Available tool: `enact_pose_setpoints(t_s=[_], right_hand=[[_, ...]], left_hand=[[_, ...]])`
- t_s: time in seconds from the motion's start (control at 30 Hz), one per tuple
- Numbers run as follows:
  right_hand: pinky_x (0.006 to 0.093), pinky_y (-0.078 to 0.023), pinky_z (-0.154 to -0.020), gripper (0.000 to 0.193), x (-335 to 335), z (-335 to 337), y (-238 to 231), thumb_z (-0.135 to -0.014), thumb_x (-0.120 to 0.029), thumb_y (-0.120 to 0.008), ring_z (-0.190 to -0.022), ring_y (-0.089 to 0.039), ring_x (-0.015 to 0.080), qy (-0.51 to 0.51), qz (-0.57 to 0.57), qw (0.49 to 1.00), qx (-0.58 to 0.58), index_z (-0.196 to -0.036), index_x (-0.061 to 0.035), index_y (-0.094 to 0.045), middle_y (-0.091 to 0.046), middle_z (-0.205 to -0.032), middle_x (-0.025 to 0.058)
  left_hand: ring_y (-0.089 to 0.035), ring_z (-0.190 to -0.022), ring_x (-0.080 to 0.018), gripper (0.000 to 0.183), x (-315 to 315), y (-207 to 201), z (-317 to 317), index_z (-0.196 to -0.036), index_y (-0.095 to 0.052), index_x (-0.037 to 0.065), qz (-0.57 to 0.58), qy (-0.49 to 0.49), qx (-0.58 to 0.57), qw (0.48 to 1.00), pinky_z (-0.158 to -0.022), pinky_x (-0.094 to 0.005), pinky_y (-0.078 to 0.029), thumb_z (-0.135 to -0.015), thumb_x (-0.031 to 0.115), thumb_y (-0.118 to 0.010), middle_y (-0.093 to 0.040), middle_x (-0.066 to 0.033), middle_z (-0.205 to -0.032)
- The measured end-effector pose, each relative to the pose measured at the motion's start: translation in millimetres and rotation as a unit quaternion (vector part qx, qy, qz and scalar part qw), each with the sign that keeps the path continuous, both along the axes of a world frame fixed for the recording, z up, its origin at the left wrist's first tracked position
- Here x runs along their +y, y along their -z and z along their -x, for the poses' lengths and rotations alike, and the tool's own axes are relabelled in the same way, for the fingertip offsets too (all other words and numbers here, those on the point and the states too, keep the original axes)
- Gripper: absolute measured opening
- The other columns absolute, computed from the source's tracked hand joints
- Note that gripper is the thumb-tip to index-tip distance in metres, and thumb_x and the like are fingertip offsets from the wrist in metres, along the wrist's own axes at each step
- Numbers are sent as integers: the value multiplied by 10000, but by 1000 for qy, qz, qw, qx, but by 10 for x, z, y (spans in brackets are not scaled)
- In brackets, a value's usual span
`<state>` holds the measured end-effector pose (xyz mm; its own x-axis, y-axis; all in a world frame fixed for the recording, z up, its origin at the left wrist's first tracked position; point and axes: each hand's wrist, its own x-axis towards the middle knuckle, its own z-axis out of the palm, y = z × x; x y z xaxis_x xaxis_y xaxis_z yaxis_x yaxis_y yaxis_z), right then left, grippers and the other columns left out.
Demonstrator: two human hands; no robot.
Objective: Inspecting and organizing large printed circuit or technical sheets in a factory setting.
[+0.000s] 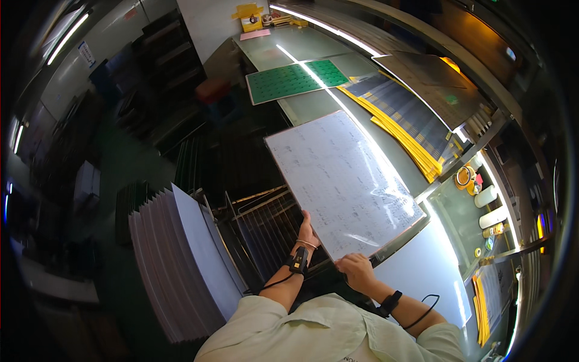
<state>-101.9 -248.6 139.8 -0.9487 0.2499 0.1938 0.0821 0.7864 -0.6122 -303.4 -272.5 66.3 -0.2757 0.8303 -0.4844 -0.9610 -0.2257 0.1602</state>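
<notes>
A large white circuit board panel (344, 181) with rows of faint dark markings is tilted in front of me, its glossy face catching the lamp light. My left hand (307, 232) grips its left edge, the thumb upright along the rim. At the near corner, the fingers of my right hand (357, 269) close over the edge. Parts of the fingers behind the panel are hidden. Below and right of the panel, a plain white sheet (416, 265) lies on the bench.
Many white panels (175, 253) stand upright at my left, beside a wire rack (262, 220). A green board panel (295, 81) lies farther up the glass-topped bench (265, 51). Yellow-edged sheets (401, 117) lie at the bench's right side. White rolls (493, 217) and tape sit beneath a shelf.
</notes>
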Motion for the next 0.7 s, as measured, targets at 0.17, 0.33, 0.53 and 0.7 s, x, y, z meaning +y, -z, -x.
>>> enact_pose_setpoints(t_s=[0.17, 0.33, 0.53, 0.7], right_hand=[[343, -392, -675, 48, -11, 128, -14, -692, -45, -534, -770, -530, 265, 48, 24, 998, 27, -735, -65, -527, -546, -751, 65], [367, -389, -723, 177, 56, 240, -22, -719, -183, -593, -828, -491, 297, 93, -5, 995, -32, -812, -48, -529, -518, -807, 102], [382, -439, -817, 357, 85, 506, 281, -720, -251, -607, -982, -516, 338, 176, -198, 959, -101, -962, -3, -523, -518, -1069, 215], [376, -500, -725, 264, 150, 424, 554, -721, -126, -548, -912, -564, 341, 156, -174, 963, -131, -933, 27, -514, -520, -1071, 251]], left_hand=[[-412, -1141, -308, 553, 70, 73, 103, -1233, -366, 34, -37, 13, 14, 999, -954, -469, -339, -885, 463, -344, -427, -153, -1239], [-418, -1137, -305, 502, 149, 197, 117, -1232, -363, 28, 13, 61, 69, 996, -965, -470, -332, -909, 409, -317, -428, -150, -1237], [-369, -1166, -321, 649, 177, 156, -88, -1289, -300, 42, -28, 8, 48, 998, -985, -477, -281, -874, 539, -262, -383, -145, -1282], [-342, -1182, -301, 839, 119, 108, -114, -1302, -297, 89, -58, 8, -31, 998, -991, -450, -271, -754, 722, -238, -367, -127, -1295]])
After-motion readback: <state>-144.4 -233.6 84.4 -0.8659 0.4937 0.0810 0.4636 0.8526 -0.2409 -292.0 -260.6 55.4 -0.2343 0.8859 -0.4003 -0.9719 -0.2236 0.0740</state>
